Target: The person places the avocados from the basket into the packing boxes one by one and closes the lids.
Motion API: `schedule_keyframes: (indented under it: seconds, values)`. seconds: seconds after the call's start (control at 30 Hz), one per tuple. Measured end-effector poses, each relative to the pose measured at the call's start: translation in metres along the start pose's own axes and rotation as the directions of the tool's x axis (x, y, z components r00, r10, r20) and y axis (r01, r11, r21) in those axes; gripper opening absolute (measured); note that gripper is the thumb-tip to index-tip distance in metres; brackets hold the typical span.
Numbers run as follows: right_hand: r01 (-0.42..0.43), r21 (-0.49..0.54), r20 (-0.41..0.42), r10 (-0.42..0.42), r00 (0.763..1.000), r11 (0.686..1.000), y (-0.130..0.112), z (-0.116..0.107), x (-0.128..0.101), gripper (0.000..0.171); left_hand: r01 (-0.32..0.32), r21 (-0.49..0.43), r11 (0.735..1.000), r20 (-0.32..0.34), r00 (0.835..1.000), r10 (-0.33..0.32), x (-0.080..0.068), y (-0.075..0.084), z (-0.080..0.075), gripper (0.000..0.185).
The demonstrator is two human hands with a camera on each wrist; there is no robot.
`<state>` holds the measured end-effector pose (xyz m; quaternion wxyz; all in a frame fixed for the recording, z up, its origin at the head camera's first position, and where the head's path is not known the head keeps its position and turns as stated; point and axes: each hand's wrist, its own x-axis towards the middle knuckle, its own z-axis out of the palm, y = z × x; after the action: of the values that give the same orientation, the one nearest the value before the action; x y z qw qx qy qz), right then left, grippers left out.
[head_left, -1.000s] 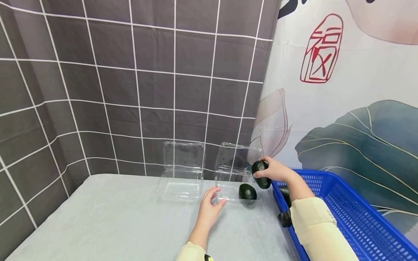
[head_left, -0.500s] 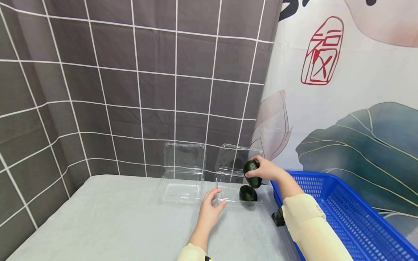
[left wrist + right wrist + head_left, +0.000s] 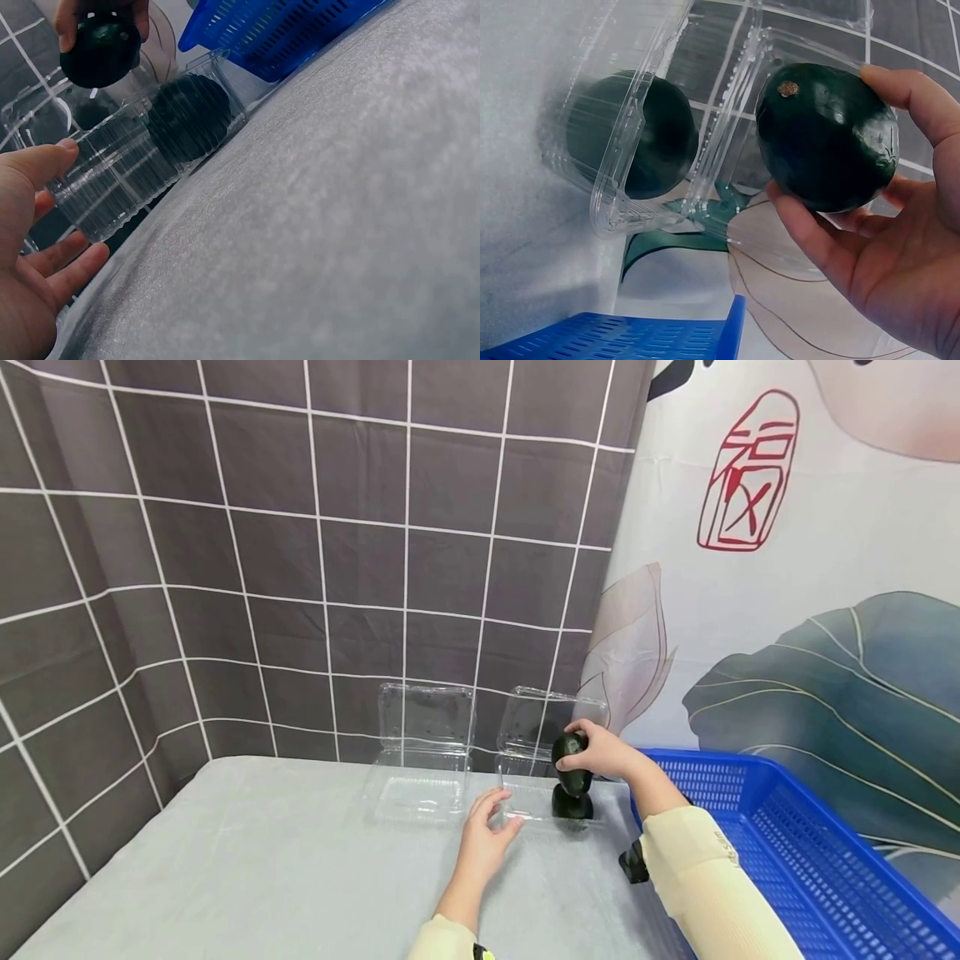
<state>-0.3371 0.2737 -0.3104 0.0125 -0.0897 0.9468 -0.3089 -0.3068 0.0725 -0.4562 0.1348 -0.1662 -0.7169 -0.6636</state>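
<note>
My right hand [image 3: 607, 752] grips a dark green avocado [image 3: 825, 139] between thumb and fingers, its stem scar showing in the right wrist view. It hangs above the right-hand clear plastic clamshell container [image 3: 528, 797], whose lid stands up at the back. Inside that container, at its right end, lies another avocado [image 3: 572, 806]. At the container's left front corner, my left hand [image 3: 482, 839] holds the edge, thumb and fingers around it in the left wrist view. A second clear clamshell [image 3: 420, 797], lid raised, stands to the left with nothing visible inside.
A blue perforated plastic basket [image 3: 757, 793] stands at the right, partly hidden by my right sleeve. Grey cloth covers the table [image 3: 262, 860]. A dark gridded curtain [image 3: 345, 560] and a printed hanging [image 3: 810, 568] rise close behind.
My right hand has carried its avocado left from beside the basket to over the container, just above and behind the other avocado. The left hand has stayed at the container's corner.
</note>
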Motion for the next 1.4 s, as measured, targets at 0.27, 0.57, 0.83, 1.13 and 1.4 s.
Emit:
schedule_keyframes:
  seconds: [0.27,0.57,0.83,1.13,1.4]
  values:
    - [0.01,0.007,-0.002,-0.01,1.0,1.0,0.0,0.002,0.0,0.068,-0.003,-0.006,1.0,-0.004,1.0,0.003,0.0,-0.001,0.0,0.036]
    - [0.025,-0.012,-0.017,-0.025,1.0,1.0,0.0,0.007,0.003,0.067,0.001,-0.007,1.0,0.004,1.0,-0.001,0.001,-0.001,-0.001,0.038]
    - [0.004,-0.006,-0.006,-0.004,1.0,1.0,-0.004,0.011,0.002,0.067,0.006,-0.015,1.0,0.009,1.0,-0.006,0.001,-0.001,0.0,0.036]
    - [-0.012,-0.053,-0.002,0.011,1.0,0.999,-0.006,0.013,0.002,0.068,0.004,-0.019,1.0,0.006,1.0,-0.004,0.001,-0.001,-0.001,0.036]
    - [0.014,-0.066,-0.002,-0.014,1.0,0.998,-0.005,0.017,0.003,0.065,0.003,-0.028,1.0,0.008,1.0,-0.003,0.001,-0.002,0.0,0.036]
